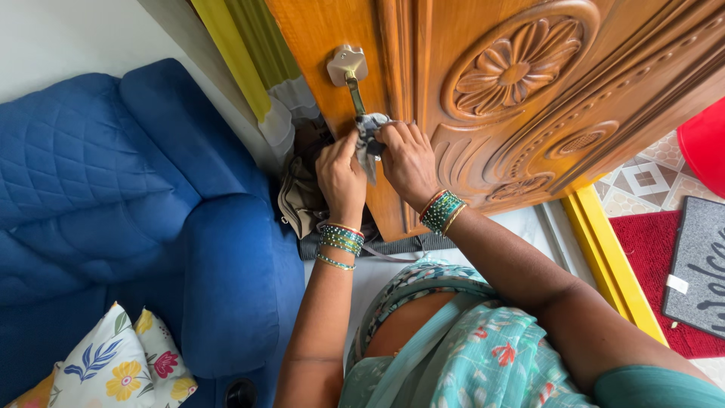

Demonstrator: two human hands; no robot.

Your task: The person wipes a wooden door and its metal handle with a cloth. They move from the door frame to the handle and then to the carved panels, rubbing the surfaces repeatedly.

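A home entryway: a carved wooden door (529,98) stands open at the far side, a blue quilted sofa (128,227) with floral cushions (113,363) on the left, a doormat (698,264) on patterned tiles at right.

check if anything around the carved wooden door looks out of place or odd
Mildly odd: a beige bag is wedged between the carved wooden door and the blue quilted sofa. Both hands, left hand and right hand, grip a grey cloth.

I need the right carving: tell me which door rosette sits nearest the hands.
The small oval rosette, low and plain-centred, lies nearer the hands than the big flower rosette.
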